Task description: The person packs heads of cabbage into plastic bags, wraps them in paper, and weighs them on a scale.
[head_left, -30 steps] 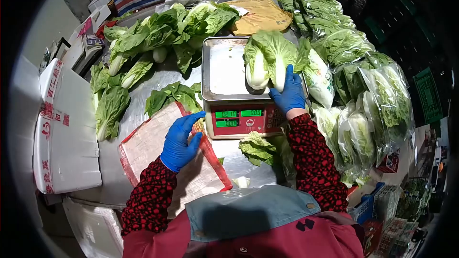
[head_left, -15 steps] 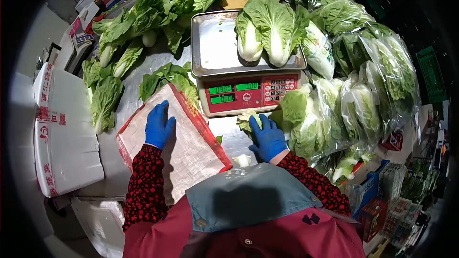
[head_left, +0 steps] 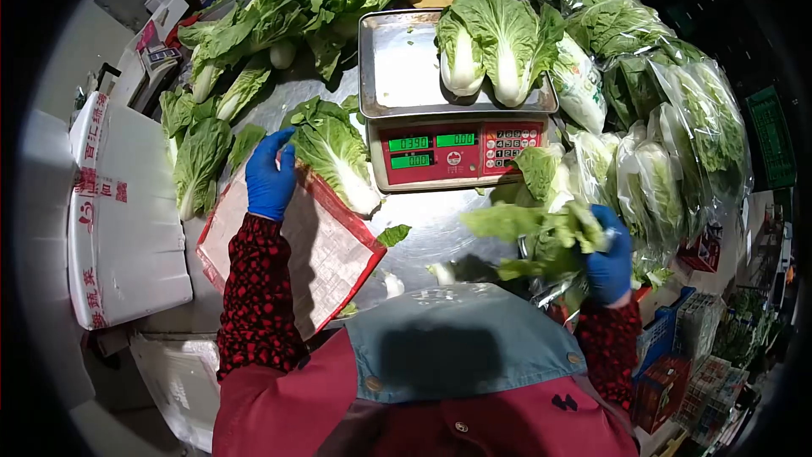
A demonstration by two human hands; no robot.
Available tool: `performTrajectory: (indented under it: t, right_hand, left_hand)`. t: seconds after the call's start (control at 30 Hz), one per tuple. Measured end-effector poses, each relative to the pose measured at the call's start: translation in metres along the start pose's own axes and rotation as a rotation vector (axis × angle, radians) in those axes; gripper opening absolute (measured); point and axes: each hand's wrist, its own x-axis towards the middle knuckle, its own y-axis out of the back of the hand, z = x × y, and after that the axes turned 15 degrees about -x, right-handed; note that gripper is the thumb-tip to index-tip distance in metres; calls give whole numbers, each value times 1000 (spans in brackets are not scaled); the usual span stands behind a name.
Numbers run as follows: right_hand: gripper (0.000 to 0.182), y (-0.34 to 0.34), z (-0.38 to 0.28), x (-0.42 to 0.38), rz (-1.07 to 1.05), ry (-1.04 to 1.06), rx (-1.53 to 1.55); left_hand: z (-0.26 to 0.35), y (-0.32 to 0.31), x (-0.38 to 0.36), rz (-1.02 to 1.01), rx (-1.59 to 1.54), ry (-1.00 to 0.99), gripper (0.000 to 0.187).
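Loose leaves in right hand

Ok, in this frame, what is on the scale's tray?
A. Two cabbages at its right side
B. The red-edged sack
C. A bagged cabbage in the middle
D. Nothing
A: two unbagged cabbages lie side by side on the right part of the tray, while its left part is bare metal; the sack lies on the table under the left hand.
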Motion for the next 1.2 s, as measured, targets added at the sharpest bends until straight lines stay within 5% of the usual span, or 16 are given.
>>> performTrajectory:
  t: [0.1, 0.17, 0.23, 0.33, 0.43, 0.57, 0.7, 0.77, 0.83, 0.9, 0.93, 1.0, 1.03, 1.07, 1.13, 1.2]
  right_hand:
    - [45, 78, 33, -38, 438, -184, -54]
    - [56, 129, 52, -63, 535, -323, -501]
    - [69, 127, 22, -64, 458, -638, -1469]
    - [76, 91, 18, -45, 500, -44, -788]
    - [70, 28, -23, 21, 100, -43, -193]
    - [69, -26, 0, 140, 108, -98, -124]
    - [84, -64, 43, 236, 125, -193, -389]
    - [86, -69, 23, 250, 0, -188, -300]
    - [84, -93, 37, 254, 174, -111, -309]
    - [84, -108, 46, 244, 279, 69, -70]
    - [76, -117, 36, 234, 415, 243, 30]
    - [61, -118, 8, 212, 266, 318, 337]
    - [56, -114, -12, 209, 127, 2, 881]
    - [54, -120, -11, 211, 2, -56, 1107]
    - [50, -138, 5, 207, -247, -80, 1327]
    - [48, -147, -22, 197, -270, -37, 1261]
  left_hand:
    - [25, -32, 27, -77, -294, 22, 26]
    - [42, -59, 45, -92, -604, 21, 28]
    - [63, -84, 64, -146, -667, 48, 34]
    - [92, -124, 90, -230, -620, 176, 54]
    - [114, -172, 116, -252, -342, 311, 85]
    - [106, -215, 140, -306, -212, 383, 110]
    - [110, -229, 145, -241, -207, 330, 89]
    - [69, -251, 155, -348, -457, 392, 73]
    - [77, -245, 150, -364, -847, 400, 59]
    - [81, -235, 138, -322, -1175, 168, 62]
    - [90, -221, 130, -278, -1078, -7, 62]
    - [115, -205, 102, -102, -1412, 270, 54]
    - [97, -193, 99, -251, -1087, 236, 61]
    - [81, -180, 96, -385, -759, 163, 69]
    - [68, -168, 67, -102, -911, -141, 64]
    - [86, -138, 42, -18, -918, 22, 63]
